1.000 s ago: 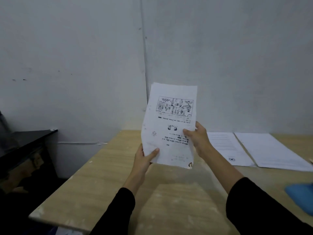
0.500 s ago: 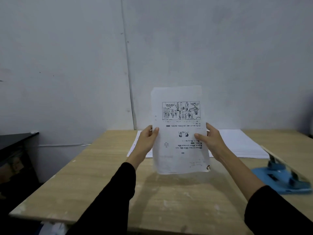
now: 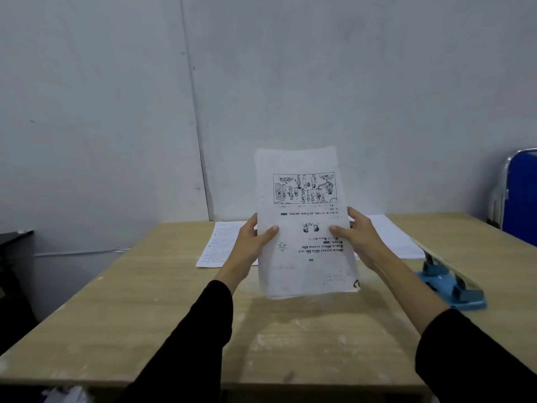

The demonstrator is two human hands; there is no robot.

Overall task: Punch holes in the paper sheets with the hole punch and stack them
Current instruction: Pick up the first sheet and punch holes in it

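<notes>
Fingers of both hands are closed on the side edges of a printed paper sheet (image 3: 305, 225), which is held upright above the table (image 3: 145, 301), its lower edge clear of the tabletop. On the left hand (image 3: 251, 242) the thumb (image 3: 268, 231) is pressed flat across the front of the page while the other fingers are hidden behind it; on the right hand (image 3: 360, 238) the thumb is laid on the front near the right edge and fingertips are seen curling round from the back. Thin, slightly creased white paper is shown, rectangular, with a boxed line drawing near the top and lines of print below, all upside down to the camera. Possibly more than one sheet is gripped, as a second edge seems to show at the lower right corner, though this cannot be told for certain. Long black sleeves (image 3: 189, 338) are worn on both forearms.

Flat on the far part of the table, behind the held page, further white sheets (image 3: 220, 245) are spread, text-covered on the left. A blue hole punch (image 3: 453, 283), with a pale metal lever raised at a slant, is set near the right edge, well apart from the held sheet. Pale wood grain, scuffed with whitish patches, is seen across the tabletop. A plain grey wall (image 3: 290, 82) is seen behind, and a blue chair back (image 3: 520, 199) with a metal frame at the far right.
</notes>
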